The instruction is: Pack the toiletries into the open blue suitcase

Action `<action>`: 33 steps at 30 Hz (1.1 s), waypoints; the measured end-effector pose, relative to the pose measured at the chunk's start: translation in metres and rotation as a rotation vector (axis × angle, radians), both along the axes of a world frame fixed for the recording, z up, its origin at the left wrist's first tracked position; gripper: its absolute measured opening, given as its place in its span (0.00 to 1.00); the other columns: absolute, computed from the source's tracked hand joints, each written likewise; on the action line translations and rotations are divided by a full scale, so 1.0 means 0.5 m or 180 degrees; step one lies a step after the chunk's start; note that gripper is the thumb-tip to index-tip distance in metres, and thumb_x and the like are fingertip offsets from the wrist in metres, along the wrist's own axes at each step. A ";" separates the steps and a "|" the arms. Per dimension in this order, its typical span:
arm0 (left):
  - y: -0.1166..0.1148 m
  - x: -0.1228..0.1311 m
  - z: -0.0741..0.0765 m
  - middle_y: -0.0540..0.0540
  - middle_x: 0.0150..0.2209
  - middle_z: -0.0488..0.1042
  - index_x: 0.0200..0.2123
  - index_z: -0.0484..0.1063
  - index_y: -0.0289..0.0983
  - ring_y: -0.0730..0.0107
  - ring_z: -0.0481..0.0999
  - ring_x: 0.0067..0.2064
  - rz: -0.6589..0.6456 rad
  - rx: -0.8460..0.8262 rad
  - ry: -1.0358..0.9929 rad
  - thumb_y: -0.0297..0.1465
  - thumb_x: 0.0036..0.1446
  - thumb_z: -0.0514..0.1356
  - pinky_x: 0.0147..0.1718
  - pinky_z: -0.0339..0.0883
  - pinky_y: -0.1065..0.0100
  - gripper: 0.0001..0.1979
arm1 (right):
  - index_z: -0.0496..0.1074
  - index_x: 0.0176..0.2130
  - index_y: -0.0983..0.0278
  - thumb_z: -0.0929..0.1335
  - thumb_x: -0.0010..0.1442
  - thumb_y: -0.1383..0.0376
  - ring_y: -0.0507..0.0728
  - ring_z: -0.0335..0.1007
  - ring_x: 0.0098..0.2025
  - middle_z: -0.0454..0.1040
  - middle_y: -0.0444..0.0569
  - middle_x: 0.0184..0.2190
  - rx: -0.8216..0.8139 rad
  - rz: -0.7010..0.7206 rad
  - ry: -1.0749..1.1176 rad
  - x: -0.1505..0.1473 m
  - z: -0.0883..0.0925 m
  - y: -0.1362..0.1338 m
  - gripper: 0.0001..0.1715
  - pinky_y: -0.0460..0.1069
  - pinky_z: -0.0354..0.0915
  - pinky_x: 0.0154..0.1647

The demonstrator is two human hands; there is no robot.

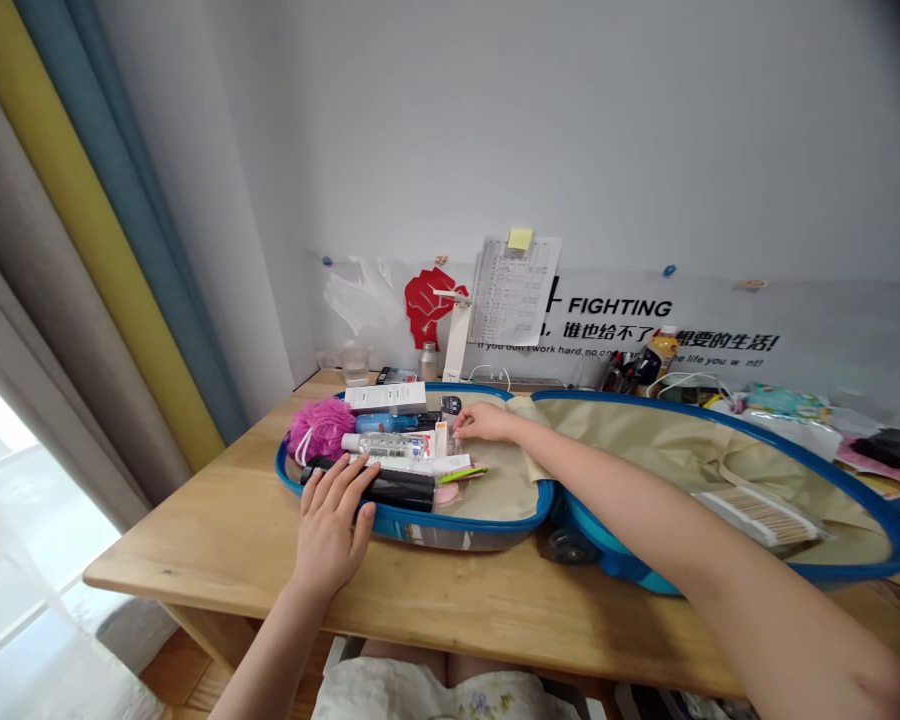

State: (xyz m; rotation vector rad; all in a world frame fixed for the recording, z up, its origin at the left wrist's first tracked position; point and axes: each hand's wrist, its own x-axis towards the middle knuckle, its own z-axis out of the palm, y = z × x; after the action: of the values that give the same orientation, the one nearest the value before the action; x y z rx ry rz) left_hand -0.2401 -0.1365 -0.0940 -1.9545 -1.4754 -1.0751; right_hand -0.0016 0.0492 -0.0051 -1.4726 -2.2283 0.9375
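An open blue suitcase [450,530] lies on the wooden table, its two halves spread apart. My left hand [335,515] rests with spread fingers over the near left rim, touching a black cylinder [401,487]. Inside the left half, my right hand [482,423] has its fingertips pinched together beside a small clear item; what they hold is too small to name. Around it lie a purple bath puff [321,428], a white box [385,397], a blue bottle [386,423], a clear tube [390,444] and a green slim item [466,473].
A pack of cotton swabs [761,517] lies in the suitcase's right half, under my right forearm. Behind stand a glass [356,367], a metallic bottle [428,361], a white lamp [457,340] and a yellow-labelled bottle [658,355]. Curtains [120,220] hang at the left.
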 end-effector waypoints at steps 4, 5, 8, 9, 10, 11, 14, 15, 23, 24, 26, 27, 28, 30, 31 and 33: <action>0.001 0.000 -0.001 0.43 0.59 0.69 0.59 0.65 0.42 0.59 0.63 0.62 -0.0007 -0.0006 -0.0037 0.33 0.64 0.48 0.61 0.47 0.56 0.21 | 0.76 0.28 0.61 0.76 0.44 0.66 0.49 0.65 0.27 0.72 0.40 0.22 -0.0087 -0.0100 0.0099 0.000 -0.003 0.004 0.08 0.43 0.59 0.29; 0.001 0.000 -0.001 0.43 0.59 0.69 0.59 0.65 0.42 0.58 0.63 0.62 -0.0008 -0.0009 -0.0043 0.33 0.64 0.48 0.62 0.47 0.56 0.21 | 0.76 0.29 0.61 0.75 0.47 0.64 0.49 0.64 0.25 0.71 0.40 0.22 -0.0100 -0.0196 0.0159 -0.001 -0.004 0.007 0.07 0.43 0.58 0.27; 0.000 0.000 -0.002 0.43 0.59 0.69 0.59 0.64 0.42 0.58 0.63 0.62 -0.0013 -0.0029 -0.0046 0.33 0.64 0.48 0.62 0.46 0.56 0.21 | 0.74 0.35 0.61 0.67 0.59 0.57 0.47 0.57 0.19 0.70 0.43 0.23 -0.0197 -0.0524 0.0409 0.000 -0.006 0.023 0.12 0.44 0.54 0.21; 0.000 0.000 -0.002 0.43 0.59 0.69 0.59 0.64 0.41 0.58 0.63 0.62 -0.0019 -0.0024 -0.0042 0.33 0.64 0.48 0.62 0.46 0.56 0.21 | 0.74 0.37 0.62 0.64 0.61 0.57 0.47 0.55 0.18 0.71 0.44 0.25 -0.0246 -0.0592 0.0508 0.000 -0.006 0.027 0.13 0.44 0.53 0.20; 0.000 0.000 -0.002 0.43 0.59 0.70 0.59 0.64 0.41 0.58 0.63 0.62 -0.0027 -0.0014 -0.0039 0.33 0.64 0.48 0.62 0.46 0.56 0.21 | 0.73 0.39 0.63 0.62 0.63 0.59 0.46 0.54 0.17 0.72 0.45 0.26 -0.0298 -0.0625 0.0605 0.001 -0.005 0.030 0.14 0.44 0.53 0.19; 0.001 0.000 -0.001 0.43 0.59 0.70 0.59 0.64 0.41 0.58 0.63 0.62 -0.0035 -0.0010 -0.0036 0.32 0.64 0.48 0.62 0.46 0.56 0.21 | 0.73 0.39 0.63 0.62 0.63 0.61 0.46 0.55 0.17 0.73 0.46 0.28 -0.0349 -0.0625 0.0697 0.001 -0.004 0.031 0.13 0.44 0.54 0.19; 0.001 0.001 0.000 0.43 0.59 0.70 0.59 0.65 0.41 0.59 0.62 0.63 -0.0043 -0.0015 -0.0044 0.33 0.65 0.48 0.62 0.46 0.56 0.21 | 0.73 0.40 0.65 0.64 0.61 0.67 0.46 0.63 0.23 0.77 0.49 0.33 -0.0469 -0.0519 0.0924 0.004 0.002 0.027 0.10 0.41 0.57 0.21; 0.001 0.001 0.000 0.43 0.59 0.70 0.59 0.65 0.41 0.59 0.62 0.63 -0.0040 -0.0018 -0.0049 0.33 0.65 0.48 0.62 0.46 0.56 0.21 | 0.73 0.40 0.65 0.65 0.60 0.68 0.46 0.66 0.25 0.77 0.50 0.35 -0.0493 -0.0477 0.0987 0.005 0.004 0.024 0.09 0.41 0.58 0.22; 0.000 0.000 -0.002 0.43 0.59 0.69 0.59 0.64 0.41 0.58 0.62 0.63 -0.0021 -0.0043 -0.0060 0.33 0.65 0.48 0.62 0.46 0.55 0.21 | 0.71 0.44 0.64 0.70 0.57 0.66 0.46 0.69 0.28 0.77 0.51 0.46 -0.0740 -0.0442 0.1183 0.014 0.010 0.012 0.14 0.39 0.60 0.19; 0.000 0.000 -0.002 0.43 0.59 0.69 0.59 0.64 0.41 0.58 0.62 0.63 -0.0023 -0.0040 -0.0057 0.33 0.65 0.48 0.62 0.46 0.55 0.21 | 0.71 0.44 0.64 0.70 0.57 0.66 0.46 0.69 0.27 0.77 0.52 0.46 -0.0776 -0.0440 0.1188 0.014 0.011 0.011 0.13 0.39 0.62 0.19; 0.000 0.000 -0.003 0.44 0.59 0.69 0.59 0.64 0.41 0.58 0.62 0.63 -0.0025 -0.0036 -0.0050 0.33 0.65 0.48 0.62 0.46 0.55 0.21 | 0.72 0.44 0.64 0.70 0.57 0.67 0.46 0.69 0.27 0.77 0.52 0.45 -0.0820 -0.0413 0.1210 0.015 0.013 0.007 0.13 0.40 0.65 0.21; 0.000 0.000 -0.003 0.44 0.59 0.69 0.59 0.64 0.41 0.58 0.62 0.63 -0.0027 -0.0035 -0.0043 0.33 0.65 0.48 0.62 0.46 0.55 0.21 | 0.72 0.45 0.64 0.70 0.57 0.69 0.46 0.69 0.27 0.77 0.51 0.43 -0.0832 -0.0389 0.1224 0.015 0.015 0.005 0.14 0.40 0.66 0.22; 0.000 0.000 -0.003 0.44 0.59 0.69 0.59 0.64 0.41 0.58 0.62 0.63 -0.0026 -0.0036 -0.0037 0.33 0.65 0.48 0.62 0.46 0.55 0.21 | 0.72 0.45 0.64 0.70 0.56 0.71 0.46 0.69 0.27 0.76 0.50 0.42 -0.0842 -0.0356 0.1237 0.014 0.017 0.001 0.15 0.41 0.68 0.24; 0.000 0.000 -0.003 0.43 0.59 0.69 0.59 0.64 0.41 0.58 0.62 0.63 -0.0021 -0.0031 -0.0028 0.33 0.64 0.48 0.62 0.46 0.56 0.21 | 0.72 0.46 0.64 0.70 0.54 0.76 0.45 0.70 0.28 0.76 0.47 0.38 -0.0862 -0.0284 0.1256 0.014 0.022 -0.005 0.19 0.41 0.70 0.29; -0.001 0.000 -0.002 0.43 0.59 0.69 0.59 0.64 0.41 0.58 0.63 0.62 -0.0018 -0.0028 -0.0025 0.33 0.64 0.48 0.62 0.46 0.56 0.21 | 0.72 0.46 0.63 0.69 0.53 0.77 0.46 0.71 0.28 0.75 0.46 0.36 -0.0873 -0.0254 0.1260 0.014 0.024 -0.008 0.21 0.42 0.71 0.30; -0.001 0.000 -0.001 0.43 0.59 0.69 0.59 0.65 0.41 0.58 0.63 0.62 -0.0008 -0.0030 -0.0021 0.33 0.64 0.48 0.61 0.47 0.56 0.21 | 0.71 0.46 0.64 0.69 0.53 0.78 0.47 0.72 0.29 0.74 0.44 0.32 -0.0884 -0.0231 0.1254 0.012 0.027 -0.012 0.21 0.43 0.71 0.32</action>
State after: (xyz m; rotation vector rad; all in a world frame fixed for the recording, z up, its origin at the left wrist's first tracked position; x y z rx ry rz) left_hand -0.2400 -0.1370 -0.0944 -1.9613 -1.4846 -1.0786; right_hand 0.0045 0.0433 0.0082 -1.3230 -1.8066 1.4184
